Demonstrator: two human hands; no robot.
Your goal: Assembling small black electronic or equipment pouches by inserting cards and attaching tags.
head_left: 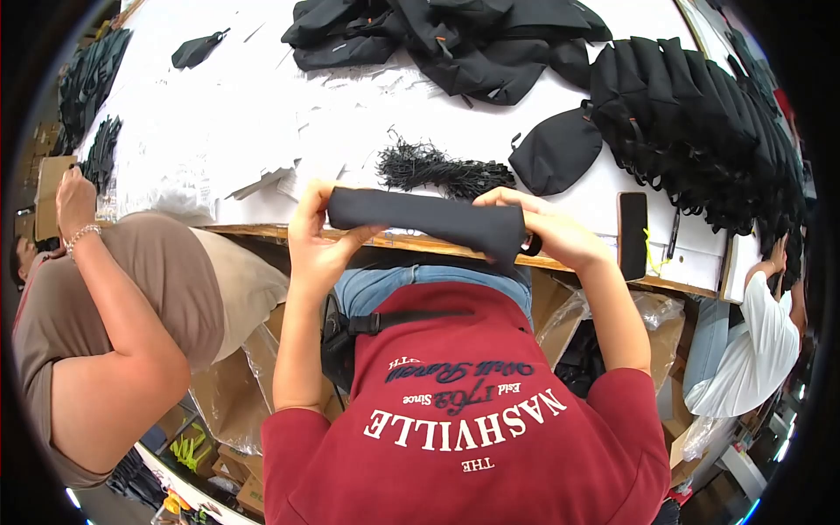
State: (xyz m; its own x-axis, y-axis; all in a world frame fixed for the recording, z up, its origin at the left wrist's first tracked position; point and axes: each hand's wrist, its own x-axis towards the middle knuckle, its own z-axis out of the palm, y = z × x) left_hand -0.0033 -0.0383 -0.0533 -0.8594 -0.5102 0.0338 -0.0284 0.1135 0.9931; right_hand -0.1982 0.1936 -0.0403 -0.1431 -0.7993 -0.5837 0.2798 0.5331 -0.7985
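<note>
Between my two hands is a black fabric pouch (420, 219), stretched out lengthwise just above the table's front edge. My left hand (313, 232) grips its left end, thumb along the lower side. At the other end my right hand (560, 229) has its fingers closed over the top edge, and a small dark loop shows by that hand. Just beyond the pouch lies a tangled bundle of thin black cords (442, 173). A rounded black pouch (557, 155) rests flat on the table, beyond my right hand.
Black pouches stand in a long row (678, 114) at the right; a heap of black bags (437, 44) lies at the back. A phone (632, 234) rests near the front edge. Co-workers stand at left (122, 297) and right (748, 350). Cardboard boxes (232, 385) sit below.
</note>
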